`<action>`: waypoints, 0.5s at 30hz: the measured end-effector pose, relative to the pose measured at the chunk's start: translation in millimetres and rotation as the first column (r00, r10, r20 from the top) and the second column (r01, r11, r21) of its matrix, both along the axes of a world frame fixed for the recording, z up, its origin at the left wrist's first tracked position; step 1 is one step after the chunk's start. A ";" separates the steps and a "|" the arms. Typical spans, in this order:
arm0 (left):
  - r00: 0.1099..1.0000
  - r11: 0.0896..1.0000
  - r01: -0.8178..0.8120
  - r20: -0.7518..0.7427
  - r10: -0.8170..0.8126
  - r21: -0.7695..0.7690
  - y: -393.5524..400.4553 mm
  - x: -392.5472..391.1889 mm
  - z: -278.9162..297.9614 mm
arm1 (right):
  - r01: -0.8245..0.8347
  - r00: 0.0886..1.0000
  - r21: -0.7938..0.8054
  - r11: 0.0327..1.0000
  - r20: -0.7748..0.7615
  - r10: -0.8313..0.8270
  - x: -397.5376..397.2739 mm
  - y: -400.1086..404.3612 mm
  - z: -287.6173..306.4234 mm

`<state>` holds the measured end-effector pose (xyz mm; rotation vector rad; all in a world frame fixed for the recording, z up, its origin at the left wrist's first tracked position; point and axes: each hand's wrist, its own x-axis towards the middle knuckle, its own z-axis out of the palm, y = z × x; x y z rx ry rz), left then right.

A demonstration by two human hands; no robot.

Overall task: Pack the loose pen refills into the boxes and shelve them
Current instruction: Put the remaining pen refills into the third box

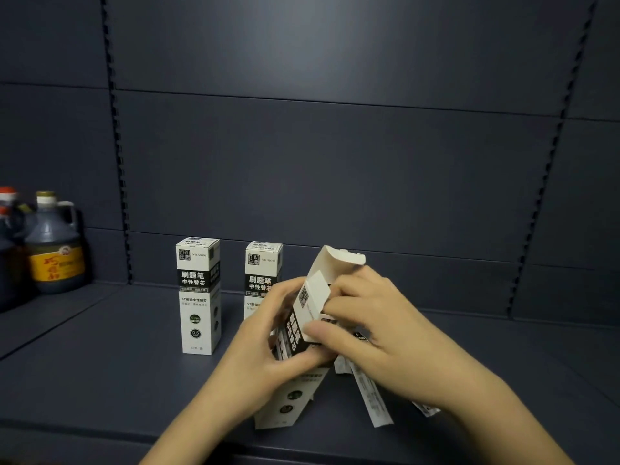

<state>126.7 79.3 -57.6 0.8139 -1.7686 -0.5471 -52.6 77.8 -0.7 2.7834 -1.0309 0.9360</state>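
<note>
Leaning with its open top toward the back right, the held box (303, 317) has its long axis running from lower left to upper right, its lid flap (339, 260) raised. The left hand (268, 347) grips its printed side; the right hand (365, 323) pinches a top side flap, fingers curled. Its black band carries Chinese characters, blurred here. Under the hands lie more white packs (372, 394), mostly covered, their print unreadable. Two shut boxes stand upright on the shelf (100, 357): the left box (198, 297) reads "NO.50091", "刷题笔 中性替芯" and "0.5"; the middle box (263, 270) is half hidden by the left hand. Far left, dark bottles (53, 250) with a yellow label are cut off.
</note>
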 end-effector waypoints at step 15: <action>0.998 0.998 -0.060 -0.013 0.060 0.020 -5.7 3.6 -4.2 | 0.388 0.817 0.392 0.834 0.272 -0.508 -90.4 -60.7 -109.0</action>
